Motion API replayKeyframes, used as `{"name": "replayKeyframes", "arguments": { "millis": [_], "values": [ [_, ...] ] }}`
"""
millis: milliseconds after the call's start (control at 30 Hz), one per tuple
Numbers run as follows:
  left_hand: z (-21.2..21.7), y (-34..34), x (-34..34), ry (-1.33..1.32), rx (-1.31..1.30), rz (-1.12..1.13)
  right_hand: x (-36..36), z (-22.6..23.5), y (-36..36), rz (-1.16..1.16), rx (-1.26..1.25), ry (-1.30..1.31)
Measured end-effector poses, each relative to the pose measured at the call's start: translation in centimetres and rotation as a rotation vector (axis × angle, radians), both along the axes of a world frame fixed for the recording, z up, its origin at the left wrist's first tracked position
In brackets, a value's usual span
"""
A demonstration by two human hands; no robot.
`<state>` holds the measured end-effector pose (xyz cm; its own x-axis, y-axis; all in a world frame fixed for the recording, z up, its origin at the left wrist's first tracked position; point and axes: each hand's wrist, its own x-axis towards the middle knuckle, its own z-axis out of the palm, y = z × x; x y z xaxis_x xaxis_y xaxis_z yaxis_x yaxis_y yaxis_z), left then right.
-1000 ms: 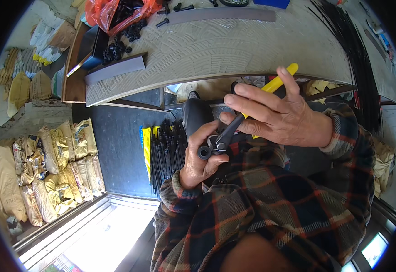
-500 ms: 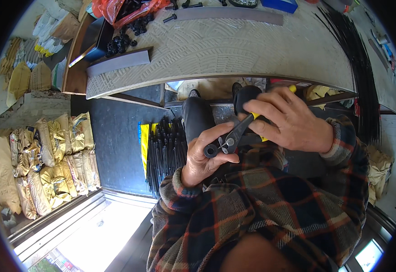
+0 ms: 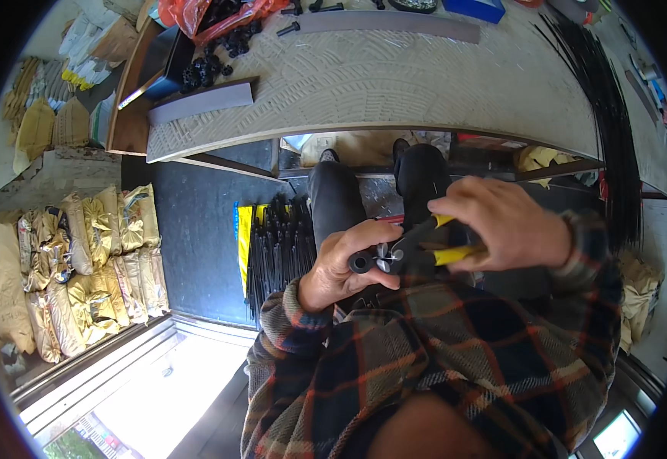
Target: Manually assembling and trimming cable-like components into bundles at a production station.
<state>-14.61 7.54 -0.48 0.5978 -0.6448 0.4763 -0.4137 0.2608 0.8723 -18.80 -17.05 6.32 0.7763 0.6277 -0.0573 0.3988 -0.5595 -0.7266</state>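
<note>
My left hand [image 3: 339, 268] is closed round a black round-ended piece [image 3: 361, 262] with a hole in its end, held above my lap. A pair of pliers [image 3: 456, 255] with black and yellow handles is in my right hand [image 3: 505, 222], which is slightly blurred. The handles stand spread, one against my fingers and the other below them. Its silver jaws are parted right beside the black piece, between the left thumb and fingers. Whether they touch it I cannot tell. My left hand hides the rest of the black piece.
Ahead is a textured workbench [image 3: 394, 92] with a grey metal strip [image 3: 387, 24], a red plastic bag [image 3: 184, 17], black knobs [image 3: 203, 70] and a blue box [image 3: 475, 9]. Long black rods [image 3: 612, 115] hang over its right side. A bundle of black strips [image 3: 280, 249] and wrapped packages [image 3: 81, 268] are at left.
My right hand has moved slightly right and down, and the plier handles have spread apart. The jaws have opened beside the black piece. My left hand keeps its grip, nearly in place.
</note>
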Motion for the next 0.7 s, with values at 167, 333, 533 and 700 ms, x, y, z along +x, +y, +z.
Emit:
{"name": "replayKeyframes", "arguments": {
  "millis": [167, 333, 533, 700],
  "values": [
    [0.4, -0.1, 0.3, 0.043, 0.030, -0.006, -0.1, 0.1, -1.5, 0.125, 0.043, 0.230],
    [0.1, -0.1, 0.7, -0.013, 0.055, -0.170, 0.8, -1.1, -2.4, 0.132, 0.563, 0.678],
    [-0.1, -0.8, -0.9, 0.042, 0.091, 0.142, -0.7, -1.6, -0.3, -0.098, -0.224, -0.590],
    [0.2, -1.4, -1.5, 0.196, 0.078, 0.290, 0.4, -2.1, 0.2, -0.156, -0.172, -0.632]
  ]
}}
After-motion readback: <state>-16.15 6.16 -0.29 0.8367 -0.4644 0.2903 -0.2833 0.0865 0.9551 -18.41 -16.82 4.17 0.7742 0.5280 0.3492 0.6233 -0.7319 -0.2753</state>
